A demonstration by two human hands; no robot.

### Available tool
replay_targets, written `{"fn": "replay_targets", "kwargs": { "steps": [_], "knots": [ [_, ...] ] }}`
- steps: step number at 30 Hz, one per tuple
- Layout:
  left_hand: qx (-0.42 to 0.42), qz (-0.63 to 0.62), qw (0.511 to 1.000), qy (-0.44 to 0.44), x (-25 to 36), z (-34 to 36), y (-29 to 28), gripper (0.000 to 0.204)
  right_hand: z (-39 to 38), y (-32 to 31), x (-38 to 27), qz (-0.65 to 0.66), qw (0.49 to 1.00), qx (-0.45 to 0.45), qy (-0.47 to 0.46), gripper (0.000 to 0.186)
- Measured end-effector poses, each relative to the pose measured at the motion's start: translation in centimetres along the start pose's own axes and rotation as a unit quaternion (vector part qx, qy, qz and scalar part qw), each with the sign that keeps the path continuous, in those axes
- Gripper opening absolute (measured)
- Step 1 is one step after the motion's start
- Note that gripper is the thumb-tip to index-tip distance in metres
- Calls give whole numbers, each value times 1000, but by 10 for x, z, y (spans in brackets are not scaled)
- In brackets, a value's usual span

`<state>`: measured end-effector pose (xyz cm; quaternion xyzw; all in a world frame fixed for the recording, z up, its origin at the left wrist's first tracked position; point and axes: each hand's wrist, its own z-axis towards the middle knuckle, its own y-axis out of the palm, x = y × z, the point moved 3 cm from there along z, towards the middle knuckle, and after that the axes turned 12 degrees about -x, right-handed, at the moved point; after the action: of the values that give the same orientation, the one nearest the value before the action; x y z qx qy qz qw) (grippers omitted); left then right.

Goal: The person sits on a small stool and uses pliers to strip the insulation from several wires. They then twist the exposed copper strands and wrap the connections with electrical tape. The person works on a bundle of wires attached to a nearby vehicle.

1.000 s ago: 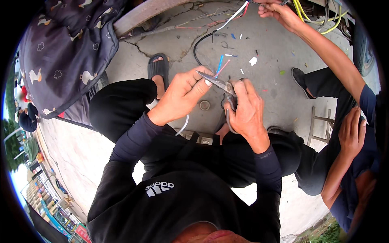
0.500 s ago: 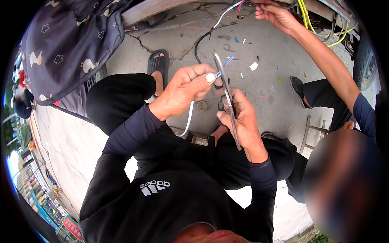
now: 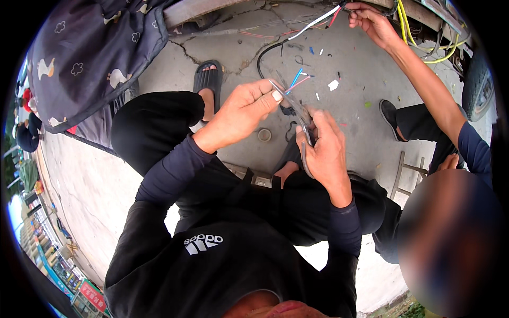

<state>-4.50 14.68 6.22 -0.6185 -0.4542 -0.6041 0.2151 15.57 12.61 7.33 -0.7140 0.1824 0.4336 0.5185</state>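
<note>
Between thumb and fingers, my left hand (image 3: 241, 114) pinches a cable end. A blue wire (image 3: 296, 78) and a thin red wire (image 3: 300, 82) stick out past the thumb. My right hand (image 3: 326, 148) is closed around metal scissors (image 3: 304, 140), their blades pointing at my left fingertips and meeting the wires there. The blades are partly blurred, so I cannot tell how far apart they are. Beyond my hands, a black cable (image 3: 262, 57) runs across the ground to a white and a red lead near another person's hand (image 3: 374, 24).
A roll of tape (image 3: 264, 135) and white scraps (image 3: 333, 85) lie on the cracked concrete. Yellow cables (image 3: 405, 26) hang at the upper right near a wheel (image 3: 477, 85). A patterned quilted cover (image 3: 95, 63) is at the left. The other person sits at the right, by a metal-framed stool (image 3: 403, 175).
The scissors have tilted and shifted at my left fingertips, and more blue and red wire shows there. The white cable below my left hand no longer shows. The other person's hand moved slightly right.
</note>
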Motion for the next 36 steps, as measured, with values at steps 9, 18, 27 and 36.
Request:
{"fn": "replay_targets", "kwargs": {
  "steps": [9,18,27,36],
  "knots": [
    [135,203,968,61,33,11,8,23,-1,-6,14,335,931,-111,97,31],
    [41,287,957,19,17,28,52,16,5,-45,11,370,917,147,-16,36],
    [-10,338,941,23,-13,41,65,27,-9,-36,14,343,930,109,-67,24],
    [39,128,991,12,4,71,67,11,-9,-82,33,91,987,126,51,42]
  ]
}}
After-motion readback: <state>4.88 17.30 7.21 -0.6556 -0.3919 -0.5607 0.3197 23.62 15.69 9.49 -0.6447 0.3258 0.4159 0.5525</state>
